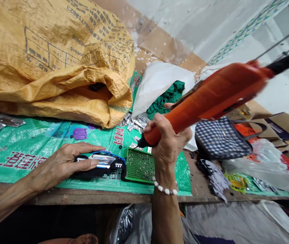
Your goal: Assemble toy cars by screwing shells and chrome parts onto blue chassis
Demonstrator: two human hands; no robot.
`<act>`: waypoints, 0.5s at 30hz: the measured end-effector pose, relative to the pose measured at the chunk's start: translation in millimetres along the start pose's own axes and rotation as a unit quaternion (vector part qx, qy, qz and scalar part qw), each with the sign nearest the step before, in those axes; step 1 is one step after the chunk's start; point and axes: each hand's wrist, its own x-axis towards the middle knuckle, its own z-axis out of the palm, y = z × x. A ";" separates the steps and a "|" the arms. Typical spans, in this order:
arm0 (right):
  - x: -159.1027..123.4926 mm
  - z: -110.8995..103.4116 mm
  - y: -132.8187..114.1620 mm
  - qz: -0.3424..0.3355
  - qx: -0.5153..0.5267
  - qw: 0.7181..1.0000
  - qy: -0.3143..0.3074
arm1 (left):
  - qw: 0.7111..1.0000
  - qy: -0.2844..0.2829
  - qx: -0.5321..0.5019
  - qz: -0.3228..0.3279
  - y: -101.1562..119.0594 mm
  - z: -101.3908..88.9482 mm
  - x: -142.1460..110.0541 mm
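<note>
My right hand (165, 139) is wrapped round an orange electric screwdriver (207, 95), which slants up to the right. Its dark tip points down at the back left corner of a green tray (139, 180) that holds many small screws (140, 164); whether a screw is on the tip I cannot tell. Resting on the green sheet left of the tray is a black plastic part with a blue edge and a shiny metal plate (103, 162). My left hand (69, 159) grips its left end, thumb and fingers closed on it.
A big yellow woven sack (58, 67) fills the back left. Behind the tray lie loose metal plates (136, 122) and a white sack (157, 79) with dark green pieces. A purple piece (80, 133) lies on the green sheet (35, 135). At right is a checked bag (220, 137).
</note>
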 end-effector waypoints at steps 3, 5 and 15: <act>0.9 7.4 -20.6 -0.015 0.023 1.000 -0.002 | 1.000 0.003 0.006 0.010 4.0 -0.7 -1.0; -0.4 15.0 -35.6 -0.024 0.044 0.999 -0.006 | 1.000 0.001 0.007 0.018 4.7 -1.0 -1.0; -25.9 50.8 -64.7 0.026 0.085 0.993 -0.073 | 0.998 -0.012 -0.025 0.061 0.9 -1.8 3.9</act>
